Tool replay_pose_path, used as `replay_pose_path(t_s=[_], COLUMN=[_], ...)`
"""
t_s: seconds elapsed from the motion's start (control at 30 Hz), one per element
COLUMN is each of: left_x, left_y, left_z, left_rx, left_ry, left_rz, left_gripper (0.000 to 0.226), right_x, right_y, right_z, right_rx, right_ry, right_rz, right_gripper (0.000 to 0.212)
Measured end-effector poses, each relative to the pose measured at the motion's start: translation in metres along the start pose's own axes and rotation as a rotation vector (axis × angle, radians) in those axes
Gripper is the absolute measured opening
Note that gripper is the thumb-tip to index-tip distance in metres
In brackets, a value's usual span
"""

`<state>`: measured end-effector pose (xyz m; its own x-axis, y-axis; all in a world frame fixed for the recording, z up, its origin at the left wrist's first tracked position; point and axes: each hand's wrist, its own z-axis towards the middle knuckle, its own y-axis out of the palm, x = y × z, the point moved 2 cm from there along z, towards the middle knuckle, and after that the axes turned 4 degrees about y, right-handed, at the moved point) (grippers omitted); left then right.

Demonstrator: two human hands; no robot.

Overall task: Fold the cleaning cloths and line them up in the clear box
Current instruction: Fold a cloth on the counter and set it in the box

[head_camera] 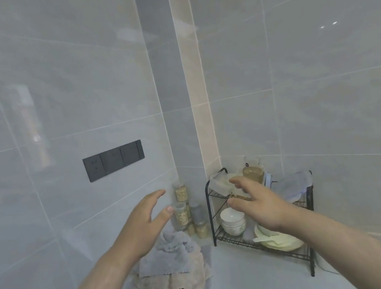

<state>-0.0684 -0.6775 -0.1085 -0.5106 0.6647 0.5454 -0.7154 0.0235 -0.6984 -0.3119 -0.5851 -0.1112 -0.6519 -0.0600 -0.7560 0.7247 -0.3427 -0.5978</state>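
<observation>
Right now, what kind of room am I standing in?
Probably a kitchen corner: a wire rack holds bowls and plates, jars of dry goods stand stacked beside it, and the walls are tiled.

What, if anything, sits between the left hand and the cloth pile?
Nothing visible. The left hand is open just above the top grey cloth; the jars stand behind it and the black rack off to its right.

Soft, even indoor light; the whole view is slightly blurred.
Glossy wall tiles (321,59) carry pale glare: two bright dots at upper right, a smeared reflection at left. Tile lines bow toward the edges. Shadows are faint; the left hand (142,225) and right hand (260,205) look soft.
</observation>
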Motion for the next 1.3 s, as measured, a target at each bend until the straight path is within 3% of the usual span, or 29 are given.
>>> replay_pose_path(t_s=[0.4,0.73,0.9,1.0,1.17,1.3], left_x=[-0.129,-0.283,-0.364,-0.395,-0.433,-0.455], left_y=[0.031,0.089,0.141,0.17,0.21,0.236], left_z=[0.1,0.177,0.203,0.21,0.215,0.22], left_rx=[-0.065,-0.232,-0.326,-0.367,-0.382,-0.38], left_ry=[-0.176,-0.291,-0.326,-0.275,-0.094,-0.077], left_rz=[-0.019,-0.231,-0.3,-0.242,0.031,0.157], left_gripper=[0.048,0.044,0.042,0.041,0.03,0.036], right_x=[0.057,0.105,0.133,0.145,0.181,0.217], right_y=[0.079,0.188,0.257,0.285,0.328,0.36], right_z=[0.152,0.24,0.276,0.291,0.309,0.318], right_rx=[-0.136,-0.156,-0.092,-0.042,-0.071,-0.107], right_ry=[0.029,0.27,0.423,0.507,0.567,0.624], right_rz=[-0.026,-0.035,0.0,0.052,0.003,-0.166], right_gripper=[0.057,0.055,0.034,0.022,0.022,0.039])
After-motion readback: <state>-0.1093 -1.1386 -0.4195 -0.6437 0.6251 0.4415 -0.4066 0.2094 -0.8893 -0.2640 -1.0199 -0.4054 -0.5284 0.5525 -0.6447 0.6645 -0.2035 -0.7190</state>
